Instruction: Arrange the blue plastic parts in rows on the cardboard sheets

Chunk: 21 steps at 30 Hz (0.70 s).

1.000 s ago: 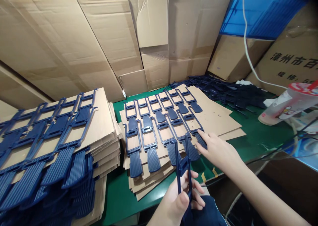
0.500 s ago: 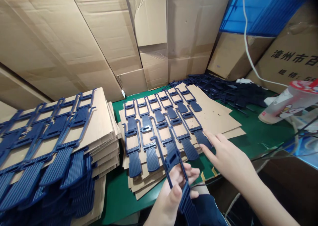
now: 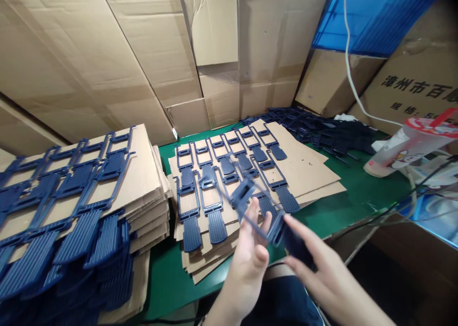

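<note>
In the head view, a dark blue plastic frame (image 3: 242, 191) with a crossbar and a flat tail is held tilted, blurred by motion, above the cardboard. My right hand (image 3: 324, 264) is closed round its tail end, thumb below and fingers above. My left hand (image 3: 246, 264) is at the frame's middle, its fingers curled against the side rail and its thumb apart from it. Just beyond the hands, similar blue frames (image 3: 215, 226) lie in two rows on a stack of cardboard sheets (image 3: 304, 173), the held piece covering part of the front row.
At left stands a taller cardboard stack (image 3: 150, 173) with more blue frames (image 3: 77, 183) overhanging its front. A heap of loose blue pieces (image 3: 315, 125) lies at the back right of the green table (image 3: 168, 268). A drink cup (image 3: 397, 149) and cables (image 3: 386, 206) are at right.
My right hand has left the rightmost frame of the front row and moved toward me onto the tail of the held frame. The held frame has swung to the right.
</note>
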### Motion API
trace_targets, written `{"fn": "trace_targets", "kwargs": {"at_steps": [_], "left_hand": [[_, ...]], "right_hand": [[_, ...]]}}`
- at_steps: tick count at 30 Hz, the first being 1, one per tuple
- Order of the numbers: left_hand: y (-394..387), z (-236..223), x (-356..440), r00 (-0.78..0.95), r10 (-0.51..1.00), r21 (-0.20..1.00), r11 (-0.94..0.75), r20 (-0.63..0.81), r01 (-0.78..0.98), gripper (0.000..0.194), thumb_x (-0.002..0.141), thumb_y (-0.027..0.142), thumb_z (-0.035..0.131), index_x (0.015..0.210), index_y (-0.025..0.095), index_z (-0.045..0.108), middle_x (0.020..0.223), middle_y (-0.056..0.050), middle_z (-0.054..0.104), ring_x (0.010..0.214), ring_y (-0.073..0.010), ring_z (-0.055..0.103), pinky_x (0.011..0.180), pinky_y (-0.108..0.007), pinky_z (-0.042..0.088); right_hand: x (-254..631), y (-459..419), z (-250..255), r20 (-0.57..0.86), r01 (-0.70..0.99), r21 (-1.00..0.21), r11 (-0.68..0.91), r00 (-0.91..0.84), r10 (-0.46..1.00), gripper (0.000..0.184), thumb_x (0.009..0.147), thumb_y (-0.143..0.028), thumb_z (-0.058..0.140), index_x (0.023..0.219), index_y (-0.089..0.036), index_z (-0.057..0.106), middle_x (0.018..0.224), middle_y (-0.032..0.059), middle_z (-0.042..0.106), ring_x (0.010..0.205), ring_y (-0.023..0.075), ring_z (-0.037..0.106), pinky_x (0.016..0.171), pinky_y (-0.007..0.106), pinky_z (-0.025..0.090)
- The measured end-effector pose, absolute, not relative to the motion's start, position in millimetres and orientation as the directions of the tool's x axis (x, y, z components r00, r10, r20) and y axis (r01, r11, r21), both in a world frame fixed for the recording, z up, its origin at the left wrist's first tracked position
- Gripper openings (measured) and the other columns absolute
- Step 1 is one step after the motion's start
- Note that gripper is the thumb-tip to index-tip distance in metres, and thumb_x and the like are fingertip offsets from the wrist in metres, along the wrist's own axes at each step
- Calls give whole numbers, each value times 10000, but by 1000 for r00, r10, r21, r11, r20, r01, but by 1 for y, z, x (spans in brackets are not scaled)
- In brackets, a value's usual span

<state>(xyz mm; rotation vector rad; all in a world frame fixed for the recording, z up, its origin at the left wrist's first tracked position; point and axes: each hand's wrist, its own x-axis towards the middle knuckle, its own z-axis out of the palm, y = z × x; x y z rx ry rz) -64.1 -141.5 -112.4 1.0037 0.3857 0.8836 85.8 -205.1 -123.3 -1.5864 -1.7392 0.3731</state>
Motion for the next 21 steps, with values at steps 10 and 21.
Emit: {"fn": "trace_targets", "kwargs": {"at_steps": [10,21], "left_hand": [[-159,-114,-86,667,743,973,189,-52,-135,311,873,425,468,1013,180,600,953,-65,605,891,-143,550,802,-242,429],[-157,-120,-93,645,765,996,59,-5,-61,311,875,433,447,1022,211,607,1003,-61,563,911,-147,537,817,-246,422]], "right_hand": [[158,-163,-141,219,798,-455,-395,530,819,566,878,-467,351,1355,-161,358,1304,72,441,1168,252,448,974,400,385],[150,-157,-143,279,829,-359,-429,534,798,528,894,-434,364,1334,-142,388,1209,105,505,1102,276,495,933,398,407]]}}
